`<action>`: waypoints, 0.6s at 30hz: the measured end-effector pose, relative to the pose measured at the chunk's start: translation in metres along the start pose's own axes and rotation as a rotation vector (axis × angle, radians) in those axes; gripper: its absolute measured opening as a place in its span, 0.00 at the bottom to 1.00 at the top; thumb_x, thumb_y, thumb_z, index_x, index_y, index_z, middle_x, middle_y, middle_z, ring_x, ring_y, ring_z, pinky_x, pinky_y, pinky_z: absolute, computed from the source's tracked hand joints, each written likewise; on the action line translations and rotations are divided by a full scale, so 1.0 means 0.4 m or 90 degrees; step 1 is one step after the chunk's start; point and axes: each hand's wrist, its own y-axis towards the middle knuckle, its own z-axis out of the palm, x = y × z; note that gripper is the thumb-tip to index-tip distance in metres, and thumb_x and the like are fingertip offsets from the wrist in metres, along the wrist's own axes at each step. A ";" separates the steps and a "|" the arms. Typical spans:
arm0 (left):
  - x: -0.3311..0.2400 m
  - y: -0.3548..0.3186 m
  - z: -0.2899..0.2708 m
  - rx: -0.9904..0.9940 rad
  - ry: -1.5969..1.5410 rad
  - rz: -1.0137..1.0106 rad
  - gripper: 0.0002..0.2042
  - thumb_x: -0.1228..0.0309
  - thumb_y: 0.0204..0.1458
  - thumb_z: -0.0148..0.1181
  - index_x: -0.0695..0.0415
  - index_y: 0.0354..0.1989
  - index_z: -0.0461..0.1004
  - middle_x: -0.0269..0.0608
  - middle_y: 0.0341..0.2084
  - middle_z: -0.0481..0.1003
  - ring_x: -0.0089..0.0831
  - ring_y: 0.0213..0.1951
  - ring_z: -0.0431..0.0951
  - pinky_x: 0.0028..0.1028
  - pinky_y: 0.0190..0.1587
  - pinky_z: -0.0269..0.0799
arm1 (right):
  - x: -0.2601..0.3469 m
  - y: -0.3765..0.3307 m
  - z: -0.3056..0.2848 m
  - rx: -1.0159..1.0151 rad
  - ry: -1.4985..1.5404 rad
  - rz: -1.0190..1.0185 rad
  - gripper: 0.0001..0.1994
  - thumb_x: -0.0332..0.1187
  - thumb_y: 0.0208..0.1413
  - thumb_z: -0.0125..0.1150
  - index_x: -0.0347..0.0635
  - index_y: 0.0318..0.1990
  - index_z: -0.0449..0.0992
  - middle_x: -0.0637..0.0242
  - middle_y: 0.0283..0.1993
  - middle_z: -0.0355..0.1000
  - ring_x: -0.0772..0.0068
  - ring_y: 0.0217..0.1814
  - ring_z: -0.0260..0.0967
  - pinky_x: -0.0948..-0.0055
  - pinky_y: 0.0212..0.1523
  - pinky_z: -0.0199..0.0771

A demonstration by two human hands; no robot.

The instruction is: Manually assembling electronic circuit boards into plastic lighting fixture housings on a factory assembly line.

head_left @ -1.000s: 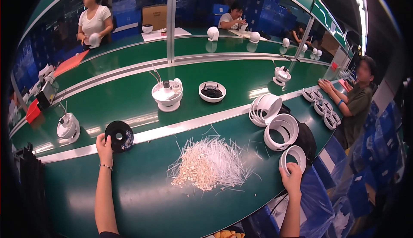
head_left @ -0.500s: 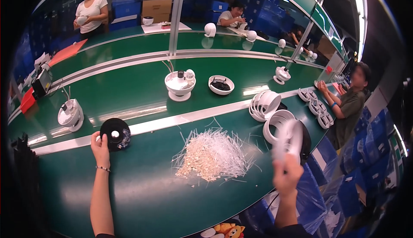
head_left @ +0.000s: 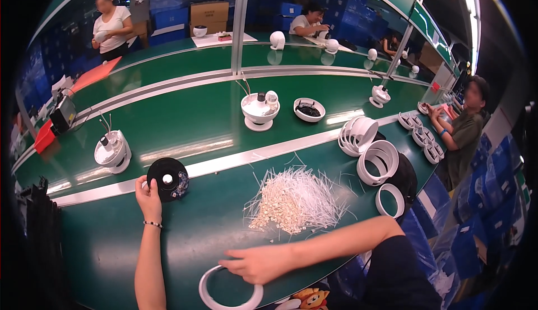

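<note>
My left hand [head_left: 148,193] pinches the rim of a black round disc [head_left: 159,170], which has a white centre and a small circuit part on its right side. At the table's near edge, my right hand [head_left: 259,262] is closed on a white plastic ring [head_left: 204,288]; the palm hides the ring's upper right part. Whether the ring rests on the table I cannot tell. Beyond my right forearm lies a pile of thin white wires with cream connectors [head_left: 286,203].
White rings [head_left: 358,164] stand stacked at the right, with a single ring [head_left: 379,200] nearer me. White bowl-shaped assemblies [head_left: 112,156] and a bowl with black parts [head_left: 309,110] sit on the green conveyor [head_left: 207,114]. A co-worker [head_left: 468,119] works at the right beside several white trays.
My right hand has swung from the ring stack leftward and nearer, carrying a white ring. My left hand still holds the disc. The view has shifted slightly.
</note>
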 end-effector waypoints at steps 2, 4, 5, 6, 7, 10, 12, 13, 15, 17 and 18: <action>-0.003 0.006 0.004 0.007 -0.004 -0.004 0.08 0.74 0.52 0.49 0.59 0.39 0.60 0.36 0.25 0.73 0.13 0.25 0.68 0.13 0.25 0.59 | -0.065 0.001 0.027 -0.009 0.031 -0.038 0.10 0.32 0.36 0.51 0.39 0.22 0.77 0.56 0.51 0.64 0.53 0.61 0.49 0.56 0.57 0.50; -0.004 0.008 0.011 -0.002 -0.020 -0.002 0.09 0.74 0.52 0.50 0.58 0.40 0.62 0.32 0.23 0.71 0.12 0.24 0.66 0.13 0.24 0.57 | -0.117 -0.002 0.061 -0.086 0.013 -0.043 0.10 0.32 0.37 0.51 0.38 0.23 0.77 0.55 0.54 0.61 0.54 0.62 0.48 0.57 0.57 0.50; -0.002 0.007 0.014 0.000 -0.020 -0.004 0.09 0.74 0.52 0.50 0.58 0.40 0.62 0.32 0.23 0.71 0.12 0.24 0.66 0.13 0.24 0.57 | -0.130 -0.004 0.089 -0.128 -0.029 -0.037 0.09 0.32 0.37 0.51 0.39 0.22 0.77 0.57 0.55 0.60 0.56 0.61 0.50 0.56 0.54 0.54; 0.003 0.009 0.009 -0.001 -0.017 -0.005 0.09 0.73 0.52 0.50 0.58 0.40 0.62 0.32 0.23 0.71 0.12 0.25 0.66 0.13 0.25 0.57 | -0.134 0.001 0.091 -0.129 -0.029 -0.039 0.09 0.32 0.37 0.51 0.39 0.22 0.77 0.57 0.55 0.60 0.56 0.61 0.50 0.56 0.54 0.54; 0.007 0.011 0.007 0.000 -0.014 -0.006 0.09 0.73 0.52 0.50 0.58 0.41 0.62 0.32 0.23 0.71 0.12 0.25 0.66 0.13 0.25 0.57 | -0.136 0.004 0.092 -0.145 -0.037 -0.019 0.09 0.32 0.37 0.52 0.38 0.25 0.76 0.58 0.55 0.60 0.55 0.61 0.51 0.56 0.54 0.53; -0.002 0.008 0.001 0.004 0.016 -0.013 0.09 0.74 0.52 0.49 0.59 0.40 0.60 0.34 0.23 0.72 0.13 0.24 0.66 0.14 0.23 0.57 | -0.111 0.019 0.072 -0.216 0.045 0.082 0.13 0.32 0.39 0.52 0.36 0.34 0.73 0.57 0.57 0.57 0.54 0.61 0.50 0.54 0.55 0.53; -0.006 0.007 -0.005 -0.004 0.024 -0.028 0.08 0.73 0.52 0.49 0.58 0.40 0.60 0.34 0.23 0.71 0.13 0.24 0.66 0.14 0.23 0.57 | -0.055 0.062 0.076 -0.274 0.128 0.241 0.21 0.37 0.42 0.54 0.36 0.44 0.66 0.56 0.60 0.52 0.53 0.62 0.47 0.51 0.56 0.49; -0.007 0.007 -0.007 -0.009 0.030 -0.039 0.08 0.73 0.53 0.49 0.58 0.40 0.60 0.34 0.23 0.71 0.13 0.24 0.66 0.14 0.23 0.57 | -0.015 0.089 0.080 -0.263 0.213 0.278 0.24 0.41 0.42 0.55 0.36 0.46 0.66 0.55 0.61 0.50 0.53 0.63 0.45 0.50 0.57 0.47; -0.006 0.005 -0.007 -0.016 0.022 -0.051 0.09 0.73 0.53 0.49 0.59 0.40 0.60 0.34 0.23 0.71 0.13 0.24 0.66 0.14 0.24 0.57 | 0.040 0.131 0.084 -0.200 0.292 0.283 0.25 0.47 0.43 0.55 0.36 0.44 0.68 0.54 0.62 0.46 0.52 0.64 0.42 0.47 0.59 0.41; 0.009 0.007 -0.001 -0.007 0.008 -0.048 0.08 0.73 0.53 0.49 0.59 0.40 0.60 0.36 0.25 0.72 0.14 0.25 0.67 0.14 0.25 0.59 | 0.043 0.133 0.090 -0.142 0.290 0.231 0.23 0.47 0.43 0.55 0.37 0.41 0.69 0.54 0.61 0.47 0.52 0.64 0.42 0.47 0.59 0.40; 0.030 0.010 -0.001 0.005 -0.014 -0.038 0.09 0.73 0.53 0.48 0.59 0.40 0.60 0.39 0.27 0.73 0.17 0.29 0.70 0.14 0.29 0.62 | 0.042 0.139 0.094 -0.086 0.287 0.175 0.21 0.46 0.42 0.55 0.37 0.38 0.71 0.53 0.61 0.48 0.53 0.63 0.43 0.46 0.59 0.40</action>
